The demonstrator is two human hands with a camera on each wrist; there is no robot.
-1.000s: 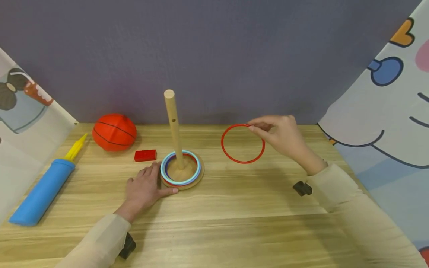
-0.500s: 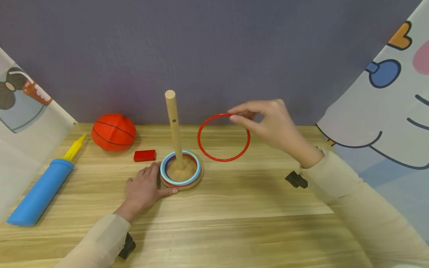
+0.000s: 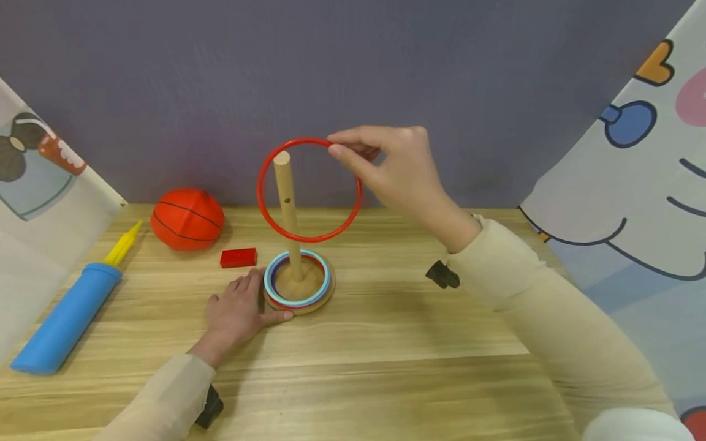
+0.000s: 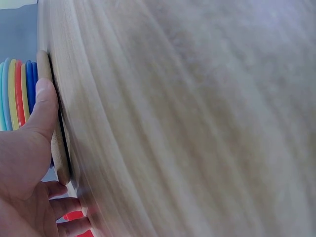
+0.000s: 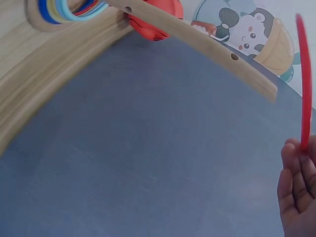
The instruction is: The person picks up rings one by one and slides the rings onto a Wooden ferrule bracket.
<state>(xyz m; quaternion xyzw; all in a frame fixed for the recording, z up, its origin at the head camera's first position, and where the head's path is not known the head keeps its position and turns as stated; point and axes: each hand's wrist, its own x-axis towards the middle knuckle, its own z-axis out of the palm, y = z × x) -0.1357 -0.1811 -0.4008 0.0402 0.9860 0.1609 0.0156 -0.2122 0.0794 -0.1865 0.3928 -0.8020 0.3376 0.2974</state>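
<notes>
In the head view my right hand [image 3: 394, 171] pinches a thin red ring [image 3: 311, 239] between thumb and fingertips. The ring overlaps the upper post of a wooden ring-toss stand [image 3: 285, 190]. In the right wrist view the red ring [image 5: 305, 84] shows edge-on, just beyond the tip of the post [image 5: 256, 81]. My left hand [image 3: 234, 312] holds the stand's round base [image 3: 331, 288], thumb along the front edge and fingers at the left side. Stacked rings [image 4: 19, 94] in light blue, yellow, red and dark blue lie around the post on the base.
A red ball [image 3: 187, 219] with black lines and a small red block [image 3: 239, 257] lie left of the stand. A blue pump [image 3: 72, 315] with a yellow nozzle is farther left. A grey wall [image 3: 441, 92] closes off the wooden table's back.
My right hand has moved left and upward with the red ring, from the right of the stand to the post's top. My left hand stays at the base.
</notes>
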